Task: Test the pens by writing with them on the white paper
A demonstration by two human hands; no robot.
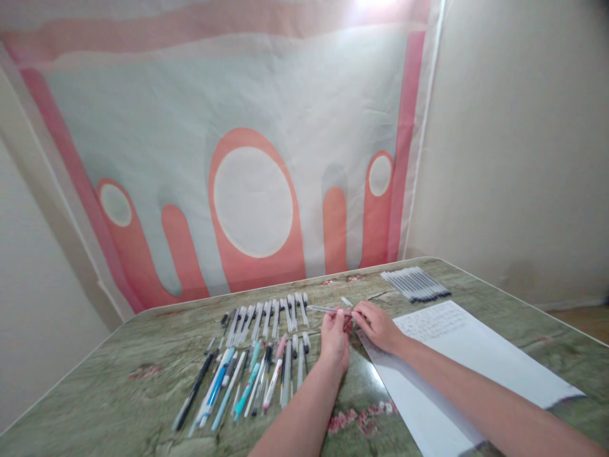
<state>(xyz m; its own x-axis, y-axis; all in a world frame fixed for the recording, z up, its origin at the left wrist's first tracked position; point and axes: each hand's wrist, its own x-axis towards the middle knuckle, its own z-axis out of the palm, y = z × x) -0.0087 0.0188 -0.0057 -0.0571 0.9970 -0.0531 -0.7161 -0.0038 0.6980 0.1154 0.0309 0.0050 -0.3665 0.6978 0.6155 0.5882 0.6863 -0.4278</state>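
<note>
A slim, pale pen (323, 308) lies nearly level between my two hands, its light end pointing left. My left hand (335, 339) is closed around its middle, with the thumb on top. At the pen's right end, the fingers of my right hand (375, 325) are pinched together on it; the fingertips partly hide that end. Just beyond the hands, a small white piece (346, 301), perhaps a pen cap, rests on the table. Under my right wrist and forearm is a sheet of paper (476, 362) with handwriting near its top.
Left of my hands, clear-bodied pens (266, 319) lie in a back row, and mixed coloured pens (247, 390) in a front row. A neat row of slim clear pens or refills (415, 284) lies at the far right. The marbled table (157, 406) meets a printed cloth (252, 203) behind.
</note>
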